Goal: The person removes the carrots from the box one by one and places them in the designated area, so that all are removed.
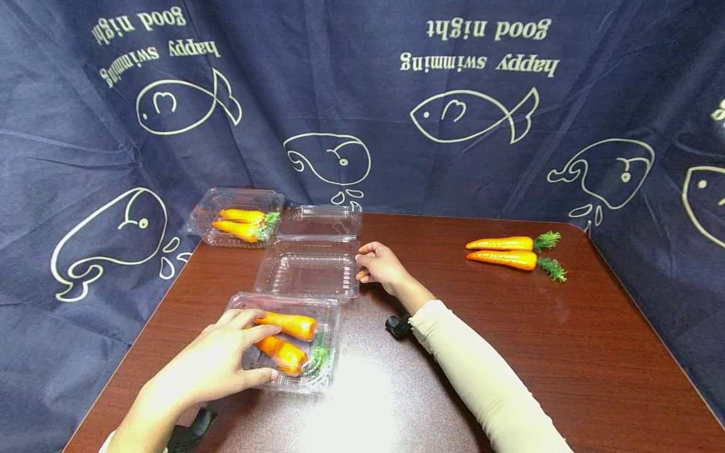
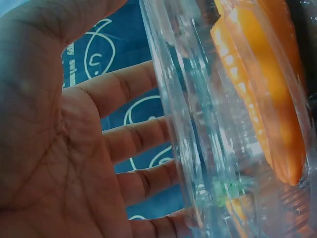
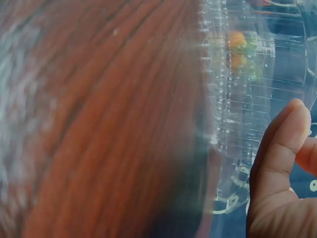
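A clear plastic clamshell box (image 1: 333,333) with two orange carrots (image 1: 296,325) inside stands at the near left. My left hand (image 1: 223,355) rests on its lid, fingers spread; in the left wrist view the fingertips (image 2: 157,130) touch the clear plastic. Beyond it lies an open clamshell box (image 1: 308,270) with nothing in it, its lid (image 1: 323,221) folded back. My right hand (image 1: 385,267) pinches the right rim of this open box between thumb (image 3: 282,144) and fingers. Part of the carrots under the left hand is hidden.
Another clear box (image 1: 212,217) with two carrots (image 1: 240,226) stands at the back left. Two loose carrots (image 1: 501,258) with green tops lie on the right of the brown table (image 1: 510,340). A dark blue curtain (image 1: 362,75) hangs around the table.
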`<state>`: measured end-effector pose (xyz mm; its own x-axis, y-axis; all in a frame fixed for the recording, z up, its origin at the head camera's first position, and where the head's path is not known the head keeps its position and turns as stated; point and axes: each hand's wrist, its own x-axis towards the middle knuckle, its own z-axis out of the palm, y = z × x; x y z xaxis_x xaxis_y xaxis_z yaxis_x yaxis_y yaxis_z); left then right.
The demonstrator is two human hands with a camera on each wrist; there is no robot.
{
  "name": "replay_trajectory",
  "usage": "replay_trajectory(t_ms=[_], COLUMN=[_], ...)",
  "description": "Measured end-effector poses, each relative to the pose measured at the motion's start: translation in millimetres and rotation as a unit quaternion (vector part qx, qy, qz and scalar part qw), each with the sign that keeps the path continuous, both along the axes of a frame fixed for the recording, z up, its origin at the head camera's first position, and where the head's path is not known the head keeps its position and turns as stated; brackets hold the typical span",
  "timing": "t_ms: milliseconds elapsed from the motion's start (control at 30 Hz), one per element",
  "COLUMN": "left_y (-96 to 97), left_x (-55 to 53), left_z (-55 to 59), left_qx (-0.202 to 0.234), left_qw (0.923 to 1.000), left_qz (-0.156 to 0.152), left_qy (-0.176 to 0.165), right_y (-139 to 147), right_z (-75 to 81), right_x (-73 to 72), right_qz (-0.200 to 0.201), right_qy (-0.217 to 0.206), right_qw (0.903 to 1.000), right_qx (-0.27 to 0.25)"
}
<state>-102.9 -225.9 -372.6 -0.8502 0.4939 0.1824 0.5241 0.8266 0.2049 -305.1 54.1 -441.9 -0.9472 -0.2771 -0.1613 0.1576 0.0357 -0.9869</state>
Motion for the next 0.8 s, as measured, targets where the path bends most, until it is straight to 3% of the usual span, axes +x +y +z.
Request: replay_trajectory(t_ms=[267, 433, 600, 800], left_y=[13.7, 26.6, 39.6, 55.5], left_x=[-1.3, -3.7, -5.0, -6.0], left_z=[-2.6, -6.5, -8.8, -7.0], left_qx=[-0.013, -0.017, -0.021, -0.023], left_qw=[0.9998, 0.9994, 0.9983, 0.9965], left_qz=[-0.010, -0.030, -0.054, -0.080], left_qy=[-0.007, -0.001, 0.002, 0.009], right_y=[-4, 2, 16, 45], right_z=[-3.4, -3.6, 3.5, 12.8], right_x=[0.8, 0.4, 5.8, 16.7], right_qz=[0.016, 0.014, 0.011, 0.029], right_qy=[0.023, 0.020, 0.012, 0.042], right_qw=[0.9996, 0.9993, 0.9982, 0.9966], right_qx=[-0.003, 0.027, 0.057, 0.064])
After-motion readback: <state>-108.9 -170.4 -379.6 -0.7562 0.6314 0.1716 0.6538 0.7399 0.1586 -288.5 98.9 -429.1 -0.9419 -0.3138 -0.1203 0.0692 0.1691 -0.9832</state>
